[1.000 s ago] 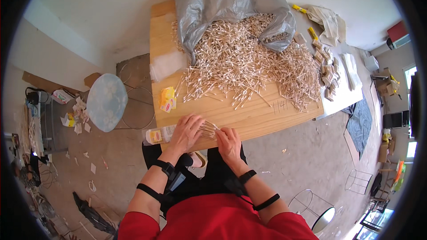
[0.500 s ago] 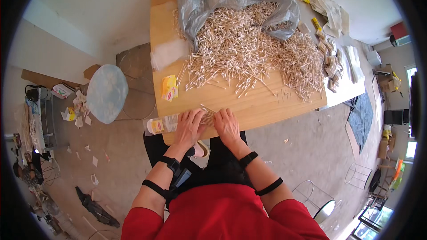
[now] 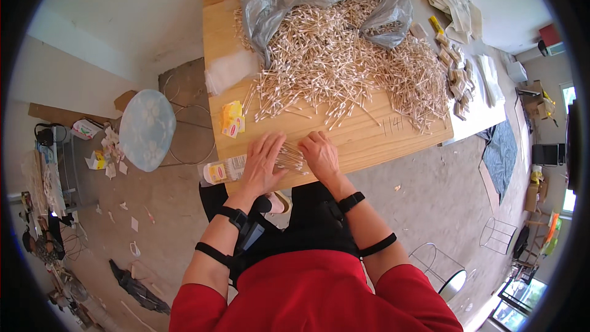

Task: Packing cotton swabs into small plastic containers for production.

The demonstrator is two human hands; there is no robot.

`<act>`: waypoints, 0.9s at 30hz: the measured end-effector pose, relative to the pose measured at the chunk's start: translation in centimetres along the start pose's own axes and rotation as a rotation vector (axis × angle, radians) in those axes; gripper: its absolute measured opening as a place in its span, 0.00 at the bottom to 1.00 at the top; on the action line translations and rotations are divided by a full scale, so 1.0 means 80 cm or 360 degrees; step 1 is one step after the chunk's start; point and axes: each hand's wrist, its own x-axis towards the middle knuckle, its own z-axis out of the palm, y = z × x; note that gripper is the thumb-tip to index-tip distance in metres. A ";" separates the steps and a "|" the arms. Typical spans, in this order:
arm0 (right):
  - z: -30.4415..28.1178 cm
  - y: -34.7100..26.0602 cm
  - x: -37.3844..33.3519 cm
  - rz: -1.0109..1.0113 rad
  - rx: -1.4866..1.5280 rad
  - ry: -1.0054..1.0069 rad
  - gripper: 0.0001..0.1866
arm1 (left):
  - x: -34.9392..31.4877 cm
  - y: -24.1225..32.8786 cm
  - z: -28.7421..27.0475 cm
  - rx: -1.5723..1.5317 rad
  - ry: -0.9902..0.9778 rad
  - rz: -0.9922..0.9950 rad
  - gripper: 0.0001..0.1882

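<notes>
Lying between the left hand [image 3: 263,163] and the right hand [image 3: 321,155], a bundle of cotton swabs [image 3: 290,157] was gathered and roughly aligned, while a big heap [image 3: 319,64] lay loose beyond them. The bundled sticks looked thin and pale. Left fingers spread beside a clear packet [image 3: 228,171]; right fingers curled by the bundle. Whether either hand gripped could not be told.

Bunch of cotton swabs [image 3: 290,157], pale-stemmed, light-tipped, is gathered roughly side by side on near left, slightly fanned. Clear packet [image 3: 228,169] with yellow label is laid flat just left, right end hidden.
</notes>
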 end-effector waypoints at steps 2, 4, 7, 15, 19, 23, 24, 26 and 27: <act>-0.002 0.000 -0.007 0.0025 0.0181 0.0160 0.03 | 0.004 -0.005 0.003 -0.0019 -0.0080 0.0058 0.49; -0.007 -0.001 -0.020 0.0101 0.0215 0.0287 0.03 | 0.006 -0.005 0.009 0.0003 -0.0049 0.0040 0.49; -0.010 -0.005 -0.039 0.0216 0.0247 0.0440 0.05 | 0.005 0.003 0.022 0.0028 0.0041 -0.0053 0.48; 0.009 -0.011 -0.052 0.0333 0.0562 0.0548 0.19 | -0.008 0.006 0.025 -0.0247 0.0188 -0.0304 0.49; 0.031 -0.013 -0.040 0.0333 0.0693 0.0436 0.20 | -0.007 0.014 0.031 -0.0301 0.0156 -0.0185 0.47; 0.040 -0.014 -0.027 0.0337 0.0846 0.0471 0.20 | -0.005 0.017 0.040 -0.0579 0.0313 -0.0364 0.37; 0.043 -0.015 -0.026 0.0346 0.0861 0.0497 0.21 | 0.000 0.018 0.042 -0.0581 0.0306 -0.0358 0.37; 0.050 -0.018 -0.023 0.0347 0.0831 0.0534 0.21 | 0.014 0.020 0.050 -0.0625 0.0476 -0.0507 0.30; 0.052 -0.022 -0.018 0.0336 0.0813 0.0557 0.21 | 0.015 0.021 0.056 -0.0623 0.0476 -0.0512 0.30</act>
